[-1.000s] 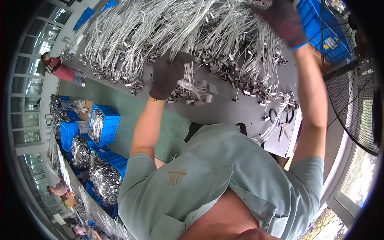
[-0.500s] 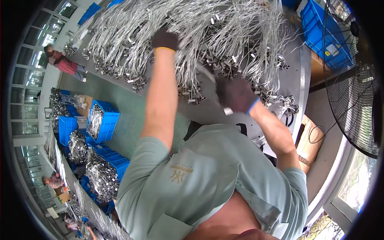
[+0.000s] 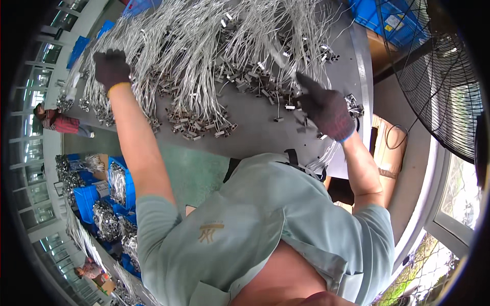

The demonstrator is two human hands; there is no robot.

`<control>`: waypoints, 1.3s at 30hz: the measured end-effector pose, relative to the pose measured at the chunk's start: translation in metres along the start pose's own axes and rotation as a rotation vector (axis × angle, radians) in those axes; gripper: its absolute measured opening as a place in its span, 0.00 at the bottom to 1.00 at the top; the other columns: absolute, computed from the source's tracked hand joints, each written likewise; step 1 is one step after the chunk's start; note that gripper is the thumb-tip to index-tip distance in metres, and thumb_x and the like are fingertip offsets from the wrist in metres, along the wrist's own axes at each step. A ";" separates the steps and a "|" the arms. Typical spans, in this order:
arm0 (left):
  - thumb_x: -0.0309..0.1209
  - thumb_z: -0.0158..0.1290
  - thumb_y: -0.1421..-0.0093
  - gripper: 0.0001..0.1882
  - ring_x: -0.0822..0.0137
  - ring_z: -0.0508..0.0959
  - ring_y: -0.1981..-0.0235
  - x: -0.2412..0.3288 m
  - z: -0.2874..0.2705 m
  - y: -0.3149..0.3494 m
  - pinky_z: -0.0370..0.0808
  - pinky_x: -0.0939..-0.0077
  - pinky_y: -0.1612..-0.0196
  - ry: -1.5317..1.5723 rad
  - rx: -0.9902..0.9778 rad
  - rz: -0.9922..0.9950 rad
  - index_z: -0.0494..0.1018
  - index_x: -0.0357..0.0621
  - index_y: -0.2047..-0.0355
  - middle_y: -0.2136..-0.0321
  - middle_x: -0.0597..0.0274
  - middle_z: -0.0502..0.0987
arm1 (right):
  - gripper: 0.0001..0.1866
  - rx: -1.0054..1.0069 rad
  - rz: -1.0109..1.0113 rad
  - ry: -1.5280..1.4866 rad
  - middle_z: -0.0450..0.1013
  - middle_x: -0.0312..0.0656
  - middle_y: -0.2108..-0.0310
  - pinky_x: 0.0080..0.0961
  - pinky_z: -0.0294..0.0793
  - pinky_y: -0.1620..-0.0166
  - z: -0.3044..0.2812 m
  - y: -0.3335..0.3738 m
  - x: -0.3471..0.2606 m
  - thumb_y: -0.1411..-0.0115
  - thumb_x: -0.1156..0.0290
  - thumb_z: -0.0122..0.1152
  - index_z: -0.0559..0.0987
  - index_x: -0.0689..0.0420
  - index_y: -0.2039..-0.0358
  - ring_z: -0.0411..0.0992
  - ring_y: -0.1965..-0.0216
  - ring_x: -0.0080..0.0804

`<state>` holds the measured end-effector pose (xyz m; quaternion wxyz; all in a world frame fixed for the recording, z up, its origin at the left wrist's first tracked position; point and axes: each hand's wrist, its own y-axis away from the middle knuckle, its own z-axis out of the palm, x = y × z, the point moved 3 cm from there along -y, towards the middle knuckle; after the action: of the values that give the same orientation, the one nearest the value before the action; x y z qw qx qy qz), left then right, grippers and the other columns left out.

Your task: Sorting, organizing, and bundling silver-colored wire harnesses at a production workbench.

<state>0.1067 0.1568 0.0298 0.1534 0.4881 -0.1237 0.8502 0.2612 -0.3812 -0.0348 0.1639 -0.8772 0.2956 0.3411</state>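
A thick spread of silvery wires (image 3: pixel 194 66) with small rectangular metal end pieces (image 3: pixel 196 122) covers the far part of the grey table (image 3: pixel 245 137). My left hand (image 3: pixel 112 70), in a dark glove with a yellow cuff, is over the wires at the left. Its fingers are curled, and what lies under them is hidden. My right hand (image 3: pixel 329 112), in a dark glove with a blue cuff, hovers at the right end of the spread near loose end pieces. Its fingers point away to the left and stand apart, with nothing plainly held.
At the right stands a black fan (image 3: pixel 434 76), with a blue crate (image 3: pixel 393 20) beyond the table's edge and a cardboard box (image 3: pixel 385 153) below. Blue crates (image 3: pixel 87 199) of wire bundles fill the left floor. A person (image 3: pixel 61 121) stands far left.
My left hand has swung left across the wires. My right hand has shifted right and turned, its fingers now stretched out. The view has moved, so the table sits further left.
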 end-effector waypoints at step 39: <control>0.41 0.52 0.36 0.31 0.63 0.78 0.56 -0.163 0.162 0.340 0.74 0.71 0.54 -1.121 -0.994 0.228 0.60 0.37 0.39 0.57 0.48 0.77 | 0.15 0.341 -0.234 0.155 0.77 0.54 0.69 0.40 0.75 0.68 -0.020 0.017 -0.002 0.39 0.69 0.58 0.76 0.59 0.52 0.77 0.70 0.52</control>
<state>0.1830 -0.2383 -0.0525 0.1808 0.7048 -0.6017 0.3295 0.2598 -0.4034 -0.0208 0.3250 -0.8888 0.2569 0.1962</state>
